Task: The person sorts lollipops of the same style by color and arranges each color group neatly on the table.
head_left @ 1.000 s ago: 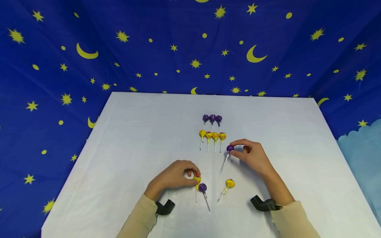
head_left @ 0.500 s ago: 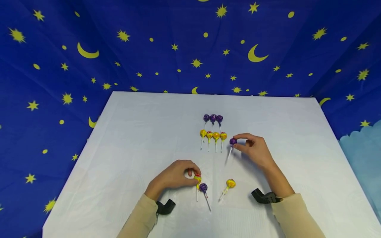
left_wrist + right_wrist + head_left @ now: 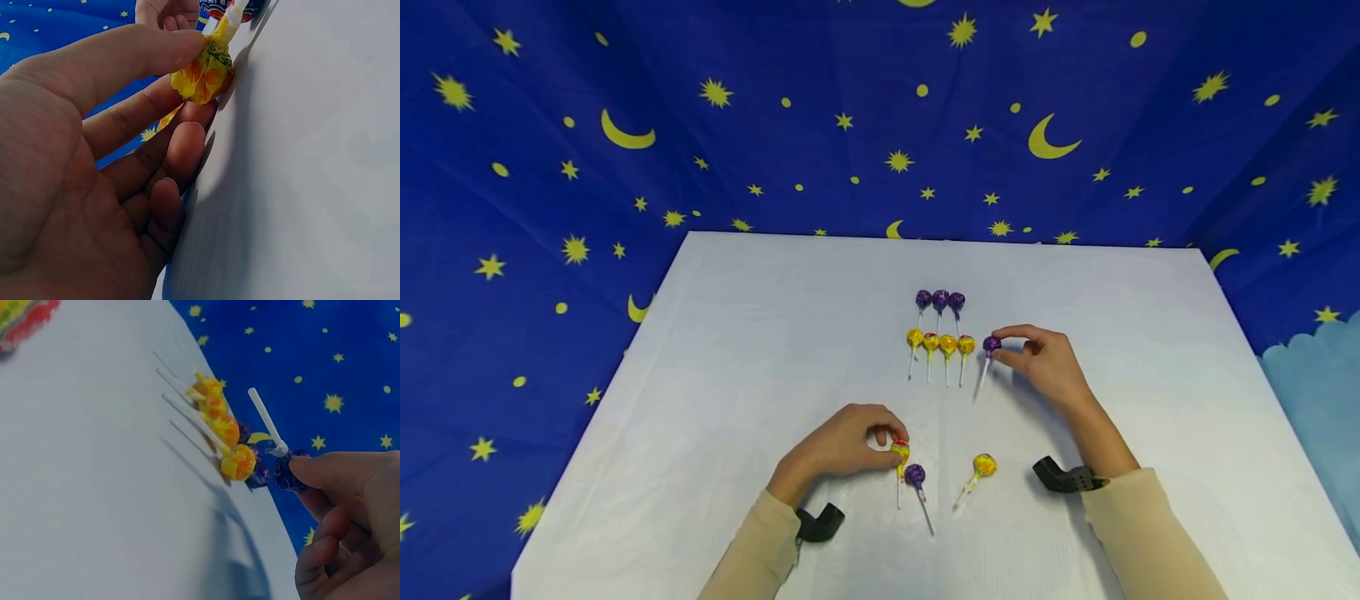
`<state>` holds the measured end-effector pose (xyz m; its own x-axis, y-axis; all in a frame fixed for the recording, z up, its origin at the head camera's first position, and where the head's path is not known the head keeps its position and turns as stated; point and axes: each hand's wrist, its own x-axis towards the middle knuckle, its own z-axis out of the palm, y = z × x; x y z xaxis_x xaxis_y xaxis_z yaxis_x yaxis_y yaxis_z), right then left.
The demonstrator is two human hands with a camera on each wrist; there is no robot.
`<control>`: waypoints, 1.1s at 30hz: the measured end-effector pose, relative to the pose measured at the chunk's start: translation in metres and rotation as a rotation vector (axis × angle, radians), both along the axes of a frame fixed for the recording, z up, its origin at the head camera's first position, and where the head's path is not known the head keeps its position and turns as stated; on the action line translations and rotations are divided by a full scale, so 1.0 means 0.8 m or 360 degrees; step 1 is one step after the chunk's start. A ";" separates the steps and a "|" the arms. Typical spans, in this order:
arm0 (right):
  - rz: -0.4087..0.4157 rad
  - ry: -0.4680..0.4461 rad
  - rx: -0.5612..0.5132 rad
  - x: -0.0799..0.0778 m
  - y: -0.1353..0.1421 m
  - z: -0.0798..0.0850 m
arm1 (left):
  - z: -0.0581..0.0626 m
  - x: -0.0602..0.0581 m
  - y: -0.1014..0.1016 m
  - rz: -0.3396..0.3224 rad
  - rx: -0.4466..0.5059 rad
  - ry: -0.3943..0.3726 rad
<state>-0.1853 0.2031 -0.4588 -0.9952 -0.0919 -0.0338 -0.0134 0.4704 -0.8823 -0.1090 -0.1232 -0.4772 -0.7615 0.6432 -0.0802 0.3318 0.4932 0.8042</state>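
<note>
Between thumb and fingers my right hand (image 3: 1045, 362) pinches a purple lollipop (image 3: 992, 344) by its wrapped head, the white stick pointing toward me; in the right wrist view this lollipop (image 3: 290, 472) appears raised off the table. Just left of it lies a row of several yellow lollipops (image 3: 947, 346), with a row of three purple lollipops (image 3: 941, 298) behind. My left hand (image 3: 850, 437) pinches the head of a yellow lollipop (image 3: 206, 75) near the front. Right beside that one lies a loose purple lollipop (image 3: 915, 475).
One more yellow lollipop (image 3: 984, 465) lies alone on the white table (image 3: 775, 317), between my forearms. A blue cloth (image 3: 820, 150) with yellow moons and stars hangs behind the table's far edge. Black wrist mounts (image 3: 1063, 477) sit at both cuffs.
My right hand has moved away from me and slightly right with the purple lollipop, to beside the right end of the yellow row. My left hand stays on its yellow lollipop.
</note>
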 end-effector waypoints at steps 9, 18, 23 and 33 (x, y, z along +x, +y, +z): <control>-0.0047 -0.0049 -0.0030 -0.016 0.002 -0.010 | -0.004 0.001 -0.001 0.0011 0.0006 0.0019; -0.0059 -0.0077 -0.0048 -0.029 0.004 -0.014 | -0.003 0.002 -0.001 0.0026 0.0010 0.0007; -0.0055 -0.0107 -0.0021 -0.038 0.004 -0.016 | -0.003 0.003 -0.002 0.0043 0.0010 0.0002; -0.0079 -0.0182 -0.0063 -0.056 0.006 -0.012 | -0.005 0.002 -0.002 0.0034 0.0021 0.0003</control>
